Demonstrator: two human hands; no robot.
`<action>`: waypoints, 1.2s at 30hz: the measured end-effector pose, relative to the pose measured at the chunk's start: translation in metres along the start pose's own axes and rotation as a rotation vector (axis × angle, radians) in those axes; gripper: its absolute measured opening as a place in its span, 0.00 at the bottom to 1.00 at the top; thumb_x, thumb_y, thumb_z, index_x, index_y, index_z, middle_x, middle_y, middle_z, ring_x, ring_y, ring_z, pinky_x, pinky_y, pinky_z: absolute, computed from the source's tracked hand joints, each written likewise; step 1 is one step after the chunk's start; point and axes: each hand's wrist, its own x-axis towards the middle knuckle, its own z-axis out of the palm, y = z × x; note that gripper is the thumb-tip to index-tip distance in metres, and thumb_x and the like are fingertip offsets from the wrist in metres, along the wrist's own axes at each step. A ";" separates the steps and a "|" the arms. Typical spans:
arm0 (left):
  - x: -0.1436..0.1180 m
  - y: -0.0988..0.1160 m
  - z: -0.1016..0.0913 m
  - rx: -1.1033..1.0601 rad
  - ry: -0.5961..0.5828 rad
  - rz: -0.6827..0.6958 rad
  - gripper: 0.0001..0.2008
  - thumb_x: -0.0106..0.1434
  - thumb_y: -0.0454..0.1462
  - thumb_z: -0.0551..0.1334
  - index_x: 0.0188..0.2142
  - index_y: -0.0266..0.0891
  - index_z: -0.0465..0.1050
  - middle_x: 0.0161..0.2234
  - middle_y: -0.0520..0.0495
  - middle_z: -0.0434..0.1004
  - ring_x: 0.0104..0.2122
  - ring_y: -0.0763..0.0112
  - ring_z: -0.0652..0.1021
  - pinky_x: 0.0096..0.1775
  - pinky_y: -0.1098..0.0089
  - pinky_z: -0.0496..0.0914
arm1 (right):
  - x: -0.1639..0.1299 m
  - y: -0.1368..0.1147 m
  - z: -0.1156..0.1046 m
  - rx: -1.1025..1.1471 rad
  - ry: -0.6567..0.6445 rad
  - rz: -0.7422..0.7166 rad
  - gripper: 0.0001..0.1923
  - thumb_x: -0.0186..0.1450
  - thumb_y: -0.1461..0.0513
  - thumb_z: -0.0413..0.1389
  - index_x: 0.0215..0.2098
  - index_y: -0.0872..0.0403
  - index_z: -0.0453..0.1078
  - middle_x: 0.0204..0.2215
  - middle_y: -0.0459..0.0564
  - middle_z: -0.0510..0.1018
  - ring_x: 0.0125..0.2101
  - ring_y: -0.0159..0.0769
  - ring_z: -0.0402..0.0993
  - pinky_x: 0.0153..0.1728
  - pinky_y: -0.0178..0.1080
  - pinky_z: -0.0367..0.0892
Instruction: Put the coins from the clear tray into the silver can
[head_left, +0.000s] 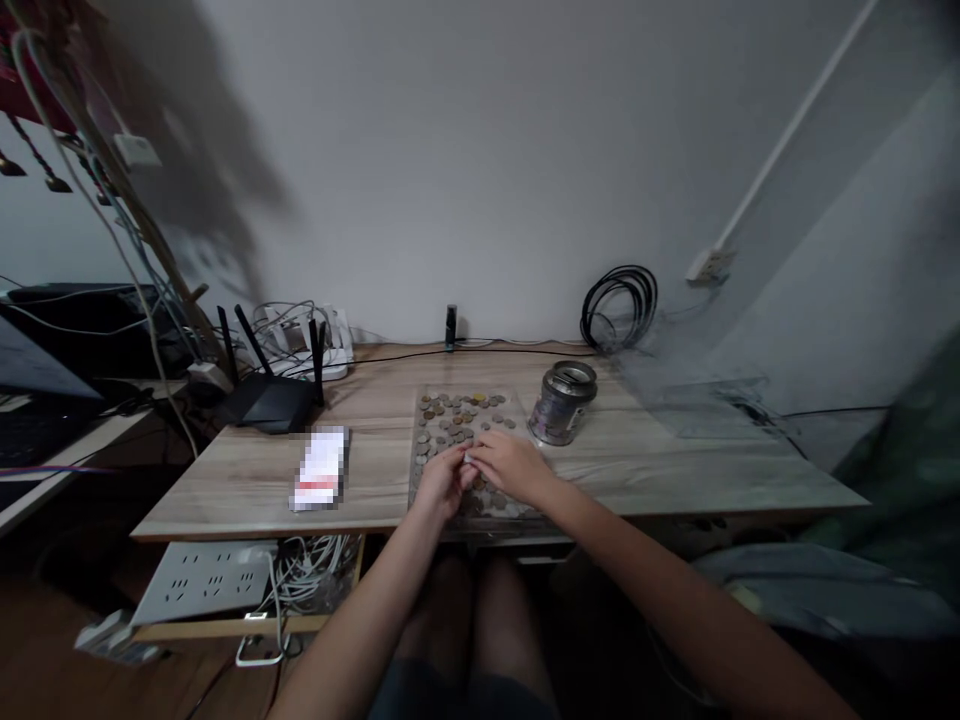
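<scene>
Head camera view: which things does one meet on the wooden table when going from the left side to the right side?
Black router → blurred white packet → left hand → right hand, both hands over the tray of coins → jar lying on its side.

Loose coins (459,418) on clear tray (417,440)

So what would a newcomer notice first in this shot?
Both hands, left hand and right hand, meet over a clear tray of spread coins at the table's middle. A tipped jar lies just right of the tray, and a black router sits at the far left corner.
</scene>
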 end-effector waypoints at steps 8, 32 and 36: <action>-0.005 0.005 0.002 -0.004 -0.011 -0.103 0.11 0.60 0.30 0.51 0.40 0.28 0.67 0.36 0.36 0.75 0.35 0.69 0.77 0.29 0.77 0.72 | 0.000 0.083 -0.049 -0.189 0.387 0.536 0.16 0.63 0.59 0.43 0.35 0.55 0.71 0.32 0.53 0.74 0.31 0.34 0.67 0.29 0.34 0.57; -0.005 0.007 -0.001 -0.077 -0.137 -0.140 0.23 0.63 0.46 0.44 0.38 0.30 0.69 0.31 0.39 0.74 0.27 0.72 0.75 0.29 0.73 0.68 | -0.003 0.011 -0.010 0.077 -0.033 0.111 0.12 0.61 0.57 0.49 0.39 0.50 0.71 0.36 0.50 0.73 0.35 0.34 0.67 0.33 0.34 0.59; -0.007 0.007 0.001 -0.060 -0.148 -0.174 0.24 0.62 0.48 0.45 0.38 0.31 0.68 0.25 0.43 0.72 0.22 0.74 0.73 0.27 0.73 0.67 | -0.003 -0.006 0.010 0.000 -0.063 0.099 0.11 0.62 0.61 0.47 0.36 0.53 0.71 0.36 0.52 0.73 0.36 0.36 0.66 0.32 0.35 0.60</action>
